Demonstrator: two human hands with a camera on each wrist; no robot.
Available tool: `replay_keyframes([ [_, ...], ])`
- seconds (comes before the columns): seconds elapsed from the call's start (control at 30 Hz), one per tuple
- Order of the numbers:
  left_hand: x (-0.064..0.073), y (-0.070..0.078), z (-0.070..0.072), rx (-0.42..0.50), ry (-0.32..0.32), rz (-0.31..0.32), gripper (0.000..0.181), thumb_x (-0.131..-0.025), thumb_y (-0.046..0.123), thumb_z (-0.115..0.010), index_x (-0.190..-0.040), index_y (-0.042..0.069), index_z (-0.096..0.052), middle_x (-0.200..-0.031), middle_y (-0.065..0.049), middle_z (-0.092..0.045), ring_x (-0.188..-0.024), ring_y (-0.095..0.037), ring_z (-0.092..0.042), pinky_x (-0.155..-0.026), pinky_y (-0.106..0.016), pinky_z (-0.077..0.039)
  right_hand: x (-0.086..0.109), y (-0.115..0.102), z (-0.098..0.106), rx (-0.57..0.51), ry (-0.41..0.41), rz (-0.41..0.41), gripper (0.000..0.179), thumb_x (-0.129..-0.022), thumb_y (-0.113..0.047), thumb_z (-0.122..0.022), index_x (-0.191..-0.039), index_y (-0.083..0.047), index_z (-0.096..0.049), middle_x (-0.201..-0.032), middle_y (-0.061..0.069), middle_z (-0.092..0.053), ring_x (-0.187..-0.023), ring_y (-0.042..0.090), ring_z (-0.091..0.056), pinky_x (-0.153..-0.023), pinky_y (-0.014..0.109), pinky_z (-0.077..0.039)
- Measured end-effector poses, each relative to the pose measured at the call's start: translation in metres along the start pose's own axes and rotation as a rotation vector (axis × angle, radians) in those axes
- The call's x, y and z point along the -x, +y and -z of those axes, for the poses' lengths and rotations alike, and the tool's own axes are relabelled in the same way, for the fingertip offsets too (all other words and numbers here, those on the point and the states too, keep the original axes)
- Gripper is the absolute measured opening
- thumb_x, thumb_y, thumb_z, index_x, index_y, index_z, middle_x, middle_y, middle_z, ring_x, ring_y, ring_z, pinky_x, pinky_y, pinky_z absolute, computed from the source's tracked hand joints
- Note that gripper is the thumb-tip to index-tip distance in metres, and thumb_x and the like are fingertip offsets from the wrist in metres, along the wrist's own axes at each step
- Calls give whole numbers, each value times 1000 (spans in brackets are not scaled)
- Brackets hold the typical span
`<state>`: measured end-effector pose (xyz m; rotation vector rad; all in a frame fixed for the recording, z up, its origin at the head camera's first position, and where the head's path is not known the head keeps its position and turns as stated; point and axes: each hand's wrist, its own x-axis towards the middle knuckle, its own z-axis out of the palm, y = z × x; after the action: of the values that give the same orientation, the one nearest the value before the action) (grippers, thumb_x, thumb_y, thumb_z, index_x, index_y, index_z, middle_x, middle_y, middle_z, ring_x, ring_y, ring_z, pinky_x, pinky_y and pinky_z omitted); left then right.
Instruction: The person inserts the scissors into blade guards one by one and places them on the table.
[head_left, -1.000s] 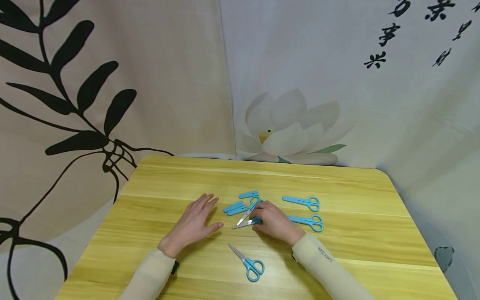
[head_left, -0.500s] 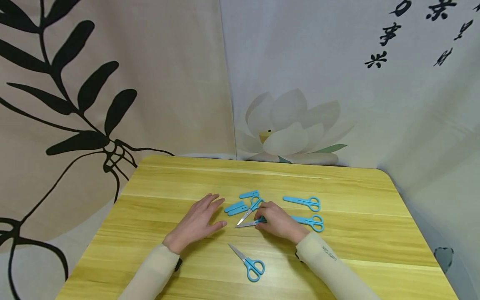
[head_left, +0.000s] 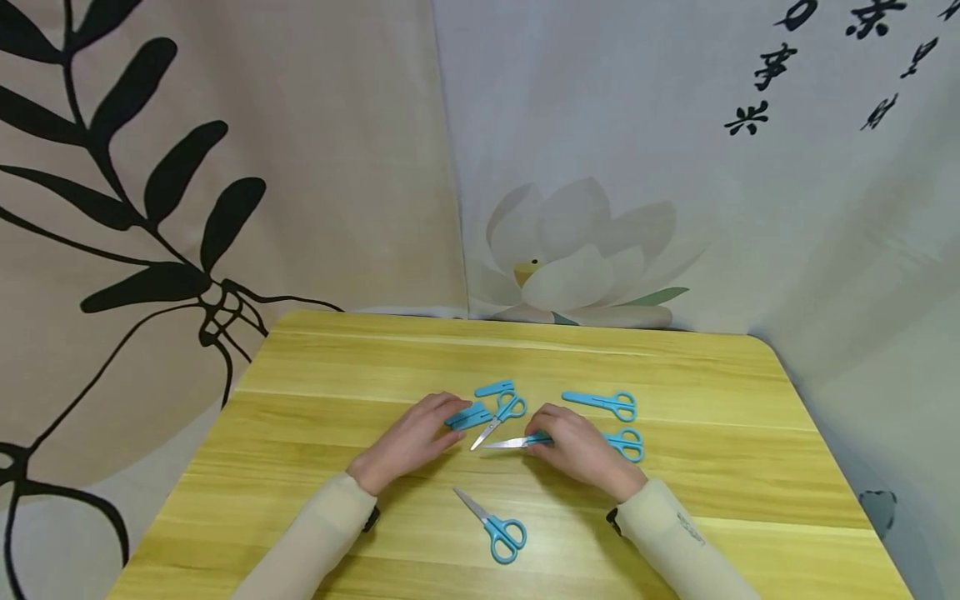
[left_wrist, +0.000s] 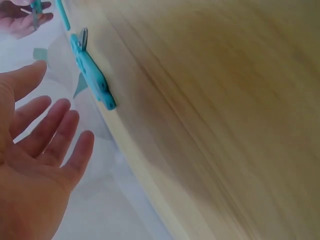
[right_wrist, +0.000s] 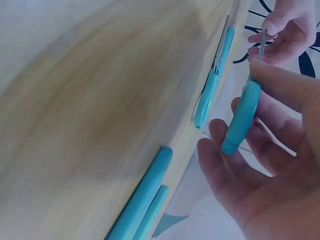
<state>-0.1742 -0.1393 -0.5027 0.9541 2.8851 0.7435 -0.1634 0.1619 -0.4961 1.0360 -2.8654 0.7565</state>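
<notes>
In the head view my right hand [head_left: 573, 442] grips a pair of blue-handled scissors [head_left: 513, 443] by the handles, its blades pointing left. The right wrist view shows those scissors [right_wrist: 243, 115] pinched between thumb and fingers, raised off the tabletop. My left hand [head_left: 416, 437] reaches to two blue blade covers [head_left: 468, 415] lying side by side, its fingertips right at their left end. In the left wrist view the left hand's fingers [left_wrist: 62, 132] are spread and hold nothing. Bare scissors [head_left: 498, 418] lie just right of those covers, and a third blade cover [head_left: 494, 388] lies behind.
Another bare pair of scissors [head_left: 491, 527] lies near the front of the wooden table [head_left: 337, 358]. On the right rest two covered scissors, the rear pair [head_left: 600, 402] in full view and the front pair [head_left: 627, 444] partly behind my right hand. A printed curtain hangs behind.
My right hand has lifted the scissors and drawn them rightward, away from the bare pair beside them. My left hand has moved right, up to the two blade covers.
</notes>
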Motion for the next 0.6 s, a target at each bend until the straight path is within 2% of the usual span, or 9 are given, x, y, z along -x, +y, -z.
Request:
replay_keyframes([
  [0.23,-4,4,-3,38,-67,-5,46,-101,21,-70,-143,4,-60,-137,-12,-65,-128,-30,-59,-108,-45,-49,14,2,5,12,26,-49,14,-92,-20,-82,-101,-13,-74,-103,-5,-68,-92,13,-65,-81,36,-58],
  [0.4,-5,5,-5,36,-102,-2,46,-101,21,-70,-143,4,-60,-133,-11,-67,-123,-28,-61,-105,-44,-51,21,5,6,10,51,-88,13,-92,-20,-81,-101,-15,-74,-104,-7,-68,-94,13,-65,-83,38,-58],
  [0.6,-4,4,-7,36,-123,6,45,-101,22,-70,-142,4,-61,-131,-9,-68,-122,-28,-61,-104,-44,-52,27,10,7,10,83,-87,12,-92,-18,-81,-102,-15,-74,-105,-6,-68,-96,14,-66,-83,38,-58],
])
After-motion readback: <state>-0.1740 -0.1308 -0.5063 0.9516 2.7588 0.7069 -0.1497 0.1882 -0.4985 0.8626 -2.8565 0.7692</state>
